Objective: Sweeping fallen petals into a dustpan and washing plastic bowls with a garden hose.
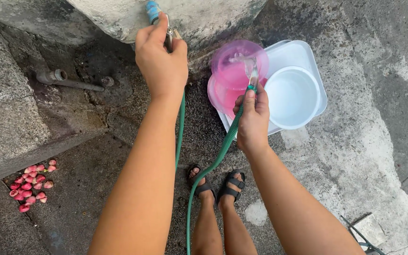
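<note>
My left hand [162,61] is closed on a tap handle [168,35] below a blue fitting [152,10] on the stone wall. My right hand [252,118] grips the end of a green hose [213,163], and water streams from its tip into a pink plastic bowl [234,63]. A second pink bowl [220,97] lies under it. Both sit at the left side of a white tray [308,56], beside a white bowl [293,97]. The hose runs down between my arms past my sandalled feet [216,186].
A pile of small pink fruits [31,184] lies on the wet concrete at lower left. A grey pipe [64,80] sticks out by the stone step. A dark metal object [362,236] lies at lower right.
</note>
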